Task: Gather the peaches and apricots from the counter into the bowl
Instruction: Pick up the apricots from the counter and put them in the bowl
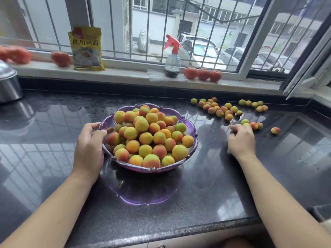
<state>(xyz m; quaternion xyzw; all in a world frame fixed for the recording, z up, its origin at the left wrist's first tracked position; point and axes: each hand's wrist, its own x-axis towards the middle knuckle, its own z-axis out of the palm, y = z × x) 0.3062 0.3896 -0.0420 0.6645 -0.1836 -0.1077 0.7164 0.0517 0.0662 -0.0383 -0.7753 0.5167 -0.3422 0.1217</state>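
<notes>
A purple bowl sits on the dark polished surface, heaped with yellow, green and red fruit; the pile hides the bowl's inside, and the fruit lower down cannot be counted. The left hand grips the bowl's left rim, thumb curled over the edge and fingertips partly hidden behind the translucent wall. The right hand rests on the surface to the right of the bowl, fingers curled downward; its back faces the camera, so it cannot be told whether it holds a fruit. Just beyond its knuckles lie a few loose fruits, one half covered by the fingers. More loose fruit is scattered farther back toward the windowsill. On the sill stand a yellow packet, a spray bottle and three tomatoes. At the left edge, a metal pot is cut off, and blurred red shapes are hard to make out.
</notes>
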